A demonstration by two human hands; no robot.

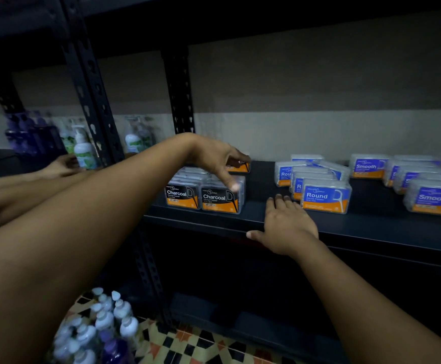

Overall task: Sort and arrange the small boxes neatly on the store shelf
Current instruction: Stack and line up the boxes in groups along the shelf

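charcoal boxes (220, 198) under left hand (214, 158) grip released, right hand (287, 227) flat on dark shelf (371, 227), tiled floor (188, 342)

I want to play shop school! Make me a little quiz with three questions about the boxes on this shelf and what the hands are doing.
1. True or false: the left hand rests on the black Charcoal boxes.
2. Which word is on the front box beside the right hand? A) Mint B) Round C) Charcoal
3. Fill in: the boxes at the far right of the shelf say ____.

Key
1. True; its fingers lie on top of the stack.
2. B; the Round box sits just right of that hand's fingertips.
3. Smooth; see the Smooth box in front.
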